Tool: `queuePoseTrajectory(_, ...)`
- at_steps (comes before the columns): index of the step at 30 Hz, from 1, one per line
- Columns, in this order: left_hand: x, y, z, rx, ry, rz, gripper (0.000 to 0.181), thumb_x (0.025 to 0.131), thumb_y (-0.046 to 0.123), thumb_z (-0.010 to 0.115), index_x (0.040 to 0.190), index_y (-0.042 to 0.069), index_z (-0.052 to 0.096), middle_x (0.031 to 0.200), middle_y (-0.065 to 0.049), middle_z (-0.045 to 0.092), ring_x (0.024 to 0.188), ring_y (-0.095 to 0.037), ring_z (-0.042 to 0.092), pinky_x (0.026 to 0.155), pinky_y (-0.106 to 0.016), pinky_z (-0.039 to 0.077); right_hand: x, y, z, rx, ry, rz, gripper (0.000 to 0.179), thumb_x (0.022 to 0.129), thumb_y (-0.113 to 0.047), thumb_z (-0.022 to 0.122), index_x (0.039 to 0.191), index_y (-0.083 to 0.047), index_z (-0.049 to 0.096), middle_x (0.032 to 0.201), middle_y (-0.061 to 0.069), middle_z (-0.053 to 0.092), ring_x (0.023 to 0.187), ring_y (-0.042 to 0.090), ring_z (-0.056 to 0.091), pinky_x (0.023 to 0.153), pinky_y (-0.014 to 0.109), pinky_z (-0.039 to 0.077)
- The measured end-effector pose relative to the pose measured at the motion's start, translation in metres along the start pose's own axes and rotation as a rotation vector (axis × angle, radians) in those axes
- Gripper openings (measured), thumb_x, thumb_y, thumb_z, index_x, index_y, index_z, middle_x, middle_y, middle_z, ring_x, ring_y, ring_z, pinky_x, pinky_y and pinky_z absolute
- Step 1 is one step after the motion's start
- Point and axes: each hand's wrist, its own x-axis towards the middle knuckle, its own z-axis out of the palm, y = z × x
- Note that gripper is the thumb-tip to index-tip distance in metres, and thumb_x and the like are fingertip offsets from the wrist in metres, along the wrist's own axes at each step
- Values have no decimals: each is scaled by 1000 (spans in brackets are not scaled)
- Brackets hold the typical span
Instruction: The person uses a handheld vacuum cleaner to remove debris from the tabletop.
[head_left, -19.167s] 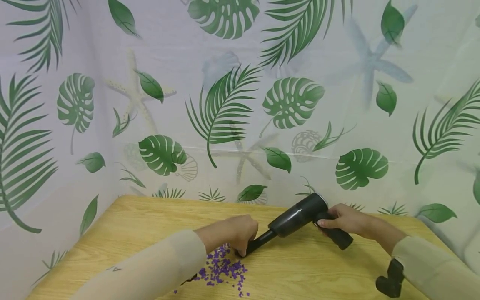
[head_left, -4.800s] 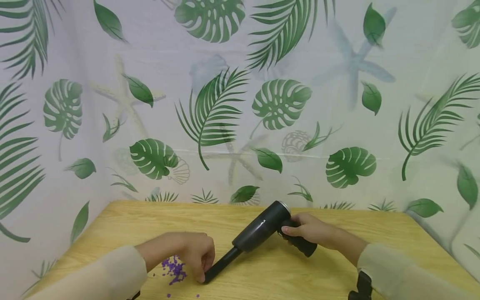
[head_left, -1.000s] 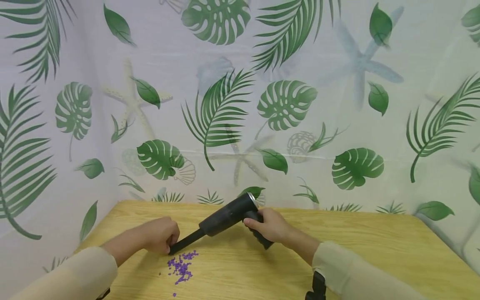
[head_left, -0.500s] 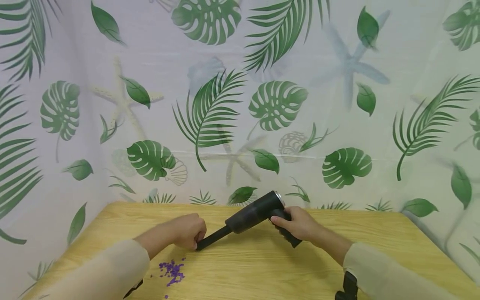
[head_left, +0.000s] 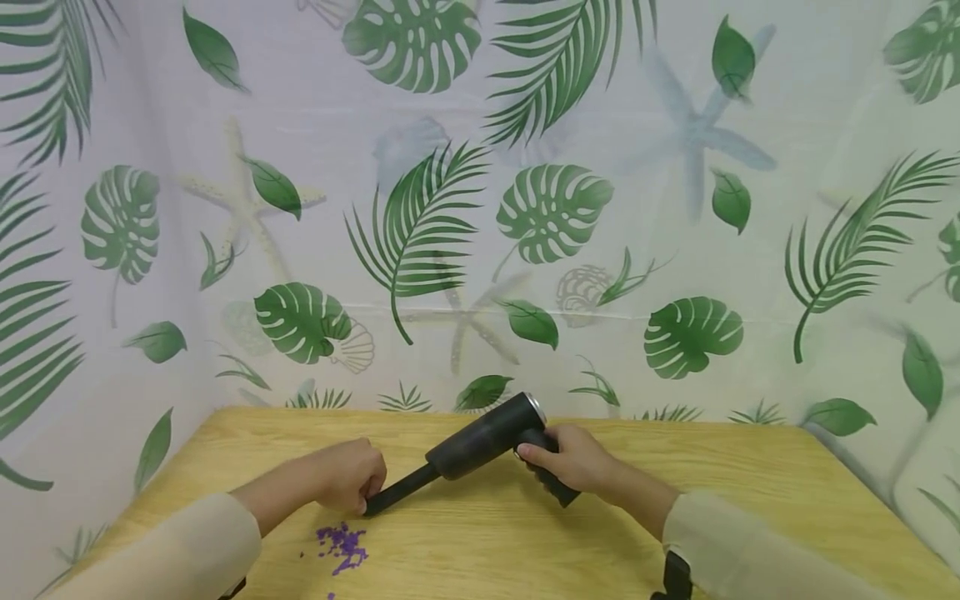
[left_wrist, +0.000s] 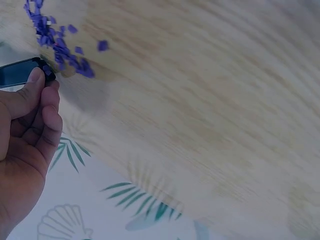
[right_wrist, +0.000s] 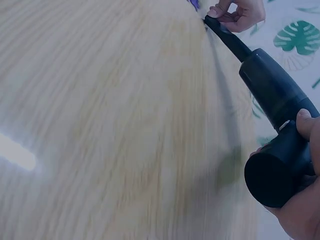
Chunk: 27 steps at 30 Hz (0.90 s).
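Note:
My right hand (head_left: pixel 573 460) grips the handle of a black handheld vacuum cleaner (head_left: pixel 483 437), thumb near the top of the grip. The vacuum slants down to the left, its silver-rimmed end raised. At the tip of its narrow nozzle (head_left: pixel 401 490), my left hand (head_left: pixel 348 475) pinches the end between thumb and curled fingers, close over the table. Small purple bits (head_left: pixel 343 546) lie in a patch just in front of the nozzle tip. The left wrist view shows the thumb on the nozzle end (left_wrist: pixel 47 70) beside the purple bits (left_wrist: pixel 60 50).
A wood-grain table (head_left: pixel 675 483) carries everything. White cloth with green leaf prints (head_left: pixel 555 212) hangs behind its far edge and along the sides. One stray purple bit (head_left: pixel 331 596) lies nearer me.
Over the longer span the purple patch has become much smaller. In the last half second both hands moved the vacuum left and slightly nearer, its nozzle tip coming closer to the bits.

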Motion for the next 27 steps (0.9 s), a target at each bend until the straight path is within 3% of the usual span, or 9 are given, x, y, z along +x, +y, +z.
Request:
queuePoseTrajectory(10,-43,-22,3,-90,-4,-2,24,64,-7,75,68,14,65,61,12,57,55,2,46,53,-17,43,16,-18,35,-39,-19,-1,32,97,-31,65,95,1,66,75,4,67,63,13,62,58,29,53)
queuePoseTrajectory(14,-51,-25,4,-110,8,10,24,64,-7,76,68,14,66,60,12,57,55,3,46,53,-16,42,19,-22,41,-40,-34,8,33,97,-34,65,96,-1,67,77,4,67,65,13,62,59,28,53)
queuePoseTrajectory(19,-43,-22,5,-114,31,23,24,63,-8,74,67,14,65,59,11,57,53,2,43,52,-16,40,14,-21,32,-35,-25,18,34,97,-34,65,97,0,67,78,5,68,64,14,63,59,30,53)
queuePoseTrajectory(27,-6,3,3,-40,-5,18,22,66,-5,77,68,13,66,62,10,57,57,-1,46,54,-18,43,-3,-1,3,-28,0,99,33,98,-31,64,97,1,68,83,9,70,67,14,64,60,31,55)
